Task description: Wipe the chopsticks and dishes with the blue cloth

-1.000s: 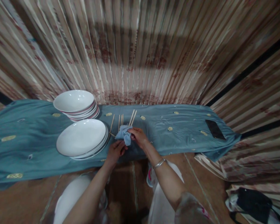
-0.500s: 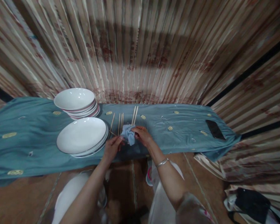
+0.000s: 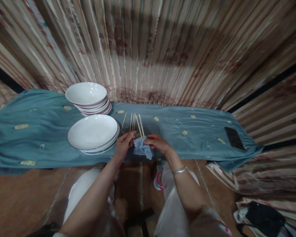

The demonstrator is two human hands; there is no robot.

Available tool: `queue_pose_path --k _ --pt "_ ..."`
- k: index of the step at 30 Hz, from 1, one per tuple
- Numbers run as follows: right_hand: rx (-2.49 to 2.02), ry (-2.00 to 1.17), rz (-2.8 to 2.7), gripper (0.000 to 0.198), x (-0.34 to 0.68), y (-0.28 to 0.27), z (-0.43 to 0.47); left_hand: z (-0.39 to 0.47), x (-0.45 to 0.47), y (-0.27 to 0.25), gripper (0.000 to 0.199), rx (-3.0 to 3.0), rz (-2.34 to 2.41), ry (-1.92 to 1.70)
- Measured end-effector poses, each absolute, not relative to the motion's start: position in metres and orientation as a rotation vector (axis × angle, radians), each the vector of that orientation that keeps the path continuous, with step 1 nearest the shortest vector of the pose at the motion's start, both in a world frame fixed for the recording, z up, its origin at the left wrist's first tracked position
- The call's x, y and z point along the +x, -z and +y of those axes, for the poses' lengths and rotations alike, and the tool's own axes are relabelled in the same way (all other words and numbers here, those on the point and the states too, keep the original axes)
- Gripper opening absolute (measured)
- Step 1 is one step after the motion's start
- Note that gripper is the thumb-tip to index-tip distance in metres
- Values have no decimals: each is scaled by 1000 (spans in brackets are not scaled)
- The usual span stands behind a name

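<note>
My right hand [image 3: 158, 143] is closed on a crumpled light-blue cloth [image 3: 142, 148]. Two pale wooden chopsticks [image 3: 139, 125] rise from the cloth's top, their lower ends hidden in it. Just left of the cloth, my left hand [image 3: 124, 143] has its thumb and fingers pinched together; what they hold, if anything, I cannot make out. Beyond that hand, several more chopsticks [image 3: 132, 121] lie on the tablecloth, most of them side by side and one slanted. A short stick end shows by the left knuckles.
Left of my hands is a stack of white plates [image 3: 93, 132], with a stack of white bowls [image 3: 86, 93] behind it. A dark phone [image 3: 234, 138] lies at the right end of the teal tablecloth [image 3: 172, 144]. A striped curtain [image 3: 143, 59] hangs behind. A black bag [image 3: 265, 215] sits lower right.
The cloth has come away from my left fingers and sits lower, in my right hand. The two chopsticks in it now lean left, close to the others. The camera view has shifted.
</note>
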State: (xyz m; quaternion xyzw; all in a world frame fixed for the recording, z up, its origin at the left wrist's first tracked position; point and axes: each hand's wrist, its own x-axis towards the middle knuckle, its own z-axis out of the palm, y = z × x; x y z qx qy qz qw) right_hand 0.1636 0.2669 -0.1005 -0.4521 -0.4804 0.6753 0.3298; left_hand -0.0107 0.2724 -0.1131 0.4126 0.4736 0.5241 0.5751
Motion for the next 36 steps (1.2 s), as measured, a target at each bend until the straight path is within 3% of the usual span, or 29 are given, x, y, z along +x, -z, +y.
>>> queue_pose_path --k 20,36 --pt "-1205 -1860 -1271 24 155 110 250 269 2 110 33 885 968 -1055" --pt "-1222 -2022 -1272 28 152 112 225 276 0 115 23 817 998 -1184"
